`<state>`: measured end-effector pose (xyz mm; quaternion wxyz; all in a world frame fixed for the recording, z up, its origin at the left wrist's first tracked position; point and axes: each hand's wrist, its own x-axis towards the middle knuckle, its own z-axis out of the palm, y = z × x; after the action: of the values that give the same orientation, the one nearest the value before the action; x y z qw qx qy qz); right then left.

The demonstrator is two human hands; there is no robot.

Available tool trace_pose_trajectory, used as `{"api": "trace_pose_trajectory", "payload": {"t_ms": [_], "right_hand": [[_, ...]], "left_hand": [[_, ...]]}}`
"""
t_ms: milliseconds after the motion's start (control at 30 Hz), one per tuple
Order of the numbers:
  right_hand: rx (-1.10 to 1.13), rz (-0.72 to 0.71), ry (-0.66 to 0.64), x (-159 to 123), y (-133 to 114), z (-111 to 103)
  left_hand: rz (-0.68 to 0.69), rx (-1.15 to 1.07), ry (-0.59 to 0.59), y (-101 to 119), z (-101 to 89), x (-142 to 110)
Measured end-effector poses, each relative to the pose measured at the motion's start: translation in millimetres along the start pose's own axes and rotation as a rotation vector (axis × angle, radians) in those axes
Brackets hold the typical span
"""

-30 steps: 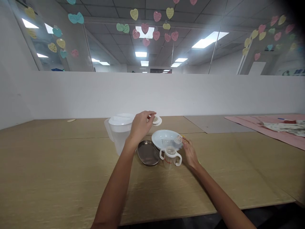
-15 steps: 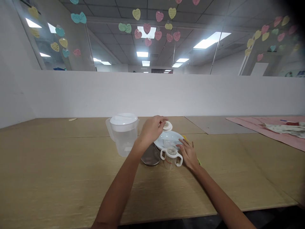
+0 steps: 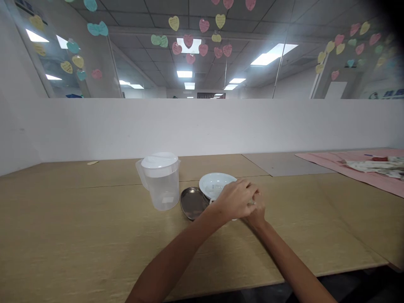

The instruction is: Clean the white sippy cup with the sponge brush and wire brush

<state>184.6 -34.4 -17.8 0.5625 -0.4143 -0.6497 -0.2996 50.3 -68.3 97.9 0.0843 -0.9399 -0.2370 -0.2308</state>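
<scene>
My left hand [image 3: 237, 198] reaches across to my right hand [image 3: 258, 208], and the two meet right of the bowl with fingers curled together. A small pale piece [image 3: 251, 203] shows between them; most of it is hidden, and it may be the white bottle cap. Below and behind my left hand stands the clear baby bottle, nearly all covered, with only a bit of its white handle [image 3: 212, 201] showing. A white bowl [image 3: 206, 182] with something clear in it lies just beyond. Beside it is a dark metal tray [image 3: 192, 203].
A lidded translucent pitcher [image 3: 164, 185] stands left of the tray. Farther left, a small flat wooden piece [image 3: 92, 163] lies near the wall. Pink cloth [image 3: 328, 162] with patterned fabric [image 3: 369, 166] covers the table's far right. The wooden table [image 3: 94, 235] ends at a front edge.
My left hand has moved right and down from above the bowl, carrying the white cap, to meet my right hand. My right hand's spread fingers have closed. The bottle is now mostly covered.
</scene>
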Motion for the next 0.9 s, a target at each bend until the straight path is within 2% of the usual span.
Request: {"api": "trace_pose_trajectory", "payload": {"t_ms": [133, 267, 433, 500, 700, 800, 900], "right_hand": [[0.058, 0.101, 0.024, 1, -3, -5], [0.026, 0.071, 0.039, 1, -1, -7], [-0.059, 0.021, 0.086, 1, 1, -8], [-0.078, 0.025, 0.079, 0, 0, -8], [-0.087, 0.058, 0.045, -3, -4, -5], [-0.093, 0.063, 0.049, -2, -5, -6], [-0.076, 0.003, 0.033, -1, -3, -9]], "left_hand": [[-0.009, 0.028, -0.038, -4, 2.0, 0], [0.008, 0.035, -0.085, -4, 1.7, -1], [0.031, 0.139, -0.044, 2, 3.0, 0], [0.024, 0.156, -0.065, 2, 3.1, 0], [0.017, 0.056, -0.199, -4, -3.2, -1], [0.027, 0.011, -0.212, -7, -8.1, -1], [0.056, -0.114, -0.195, -13, -12.4, -2]]}}
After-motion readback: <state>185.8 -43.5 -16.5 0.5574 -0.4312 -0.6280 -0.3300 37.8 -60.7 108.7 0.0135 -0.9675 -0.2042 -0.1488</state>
